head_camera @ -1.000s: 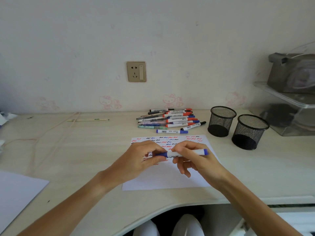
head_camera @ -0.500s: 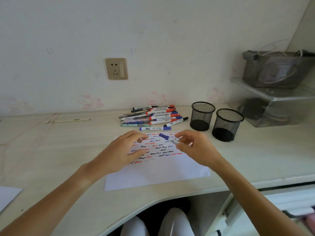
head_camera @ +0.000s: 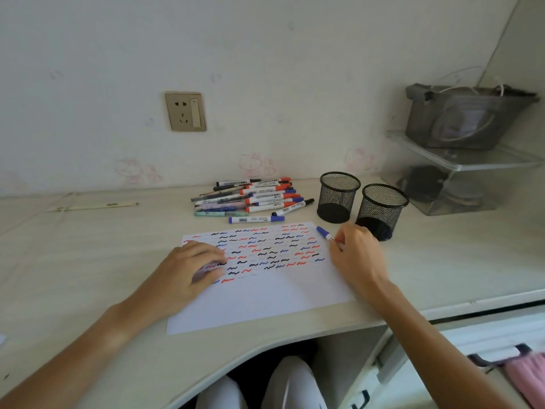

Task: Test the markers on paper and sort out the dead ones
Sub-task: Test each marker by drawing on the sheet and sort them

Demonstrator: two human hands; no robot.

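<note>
Since a moment ago, the right hand [head_camera: 355,255] has carried the blue pen [head_camera: 325,233] away from the middle of the paper [head_camera: 265,302] to its far right edge, and the left hand [head_camera: 191,270] has come down to rest on the paper. The right hand pinches the pen at its back end, fingers curled round it. The pen's long side points up and to the left, with the blue capped end away from the hand, over the paper's corner. The left hand lies flat with loose fingers, holding nothing, pressing on the left part of the paper. The paper is covered with red, blue and black squiggles. Two black mesh cups stand side by side on the surface [head_camera: 88,261], just past the right hand. The near cup [head_camera: 382,212] is closest to that hand, just behind it, and the far cup [head_camera: 338,197] is a little to the left. Both cups look empty inside. The right hand is much nearer to the cups than the left hand, so I think it will drop the pen in one. A pile of pens [head_camera: 250,199] waits behind the paper, near the wall.
</note>
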